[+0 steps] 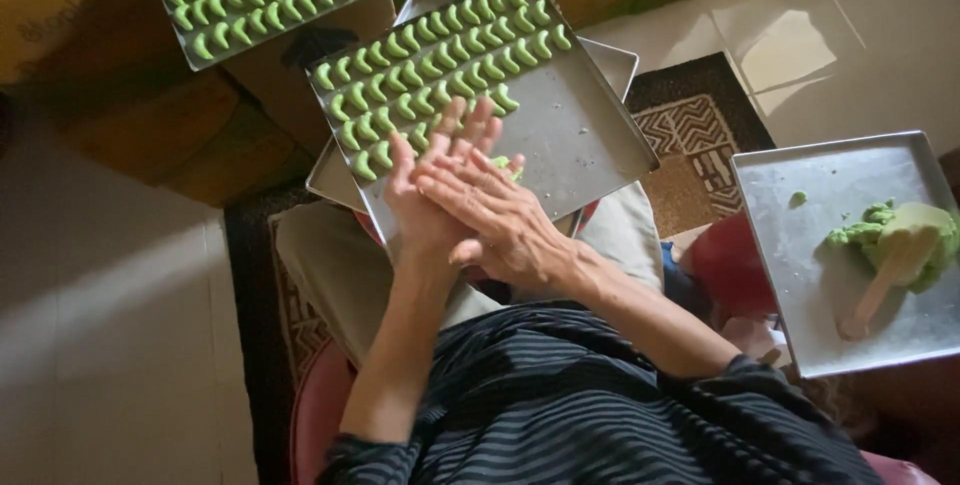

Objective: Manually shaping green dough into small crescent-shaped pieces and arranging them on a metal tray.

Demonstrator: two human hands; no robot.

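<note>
Both hands are pressed flat together, right hand (500,215) laid across the left hand (432,180), palms sliding over a small bit of green dough (503,163) that just peeks out at the fingertips; flat palms like that would roll it into a thin rope. Directly under the hands a metal tray (580,140) rests on the lap, tilted, so each finished piece can be set down without reaching. Its far half holds neat rows of green crescents (430,70), the near part bare. Beyond the hands a second tray (205,50) is already full. Well off to the right sits another tray (800,275) with the dough lump (895,230) and a wooden spatula (880,285) stuck in it, handle pointing back.
</note>
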